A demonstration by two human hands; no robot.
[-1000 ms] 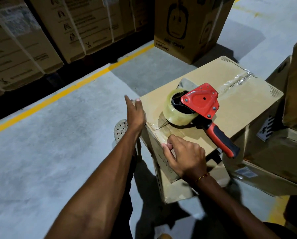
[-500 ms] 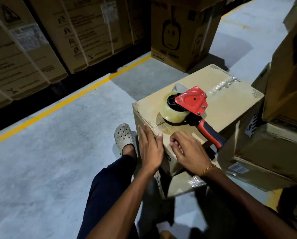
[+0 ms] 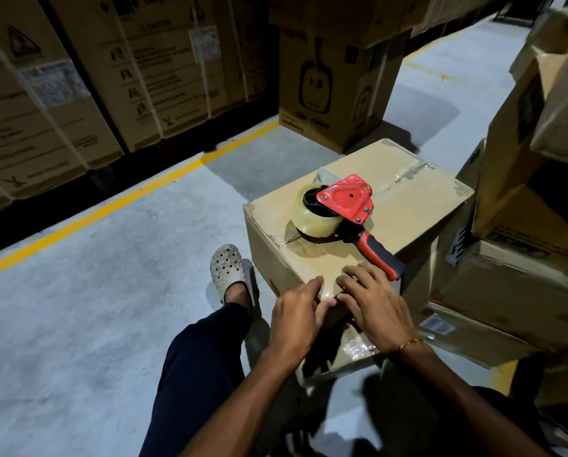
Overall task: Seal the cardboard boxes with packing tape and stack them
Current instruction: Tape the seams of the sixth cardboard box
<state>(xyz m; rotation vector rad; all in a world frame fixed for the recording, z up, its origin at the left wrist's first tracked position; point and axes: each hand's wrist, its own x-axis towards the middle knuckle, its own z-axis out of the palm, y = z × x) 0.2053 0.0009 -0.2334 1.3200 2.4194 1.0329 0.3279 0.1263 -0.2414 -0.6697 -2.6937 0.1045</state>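
On brown box: shiny clear tape strip

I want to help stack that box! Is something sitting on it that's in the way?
Yes. A red tape dispenser with a clear tape roll lies on top of the brown cardboard box. Both hands, left and right, press its near edge.

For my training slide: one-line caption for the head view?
Both hands press tape over the cardboard box edge; the tape dispenser rests on top.
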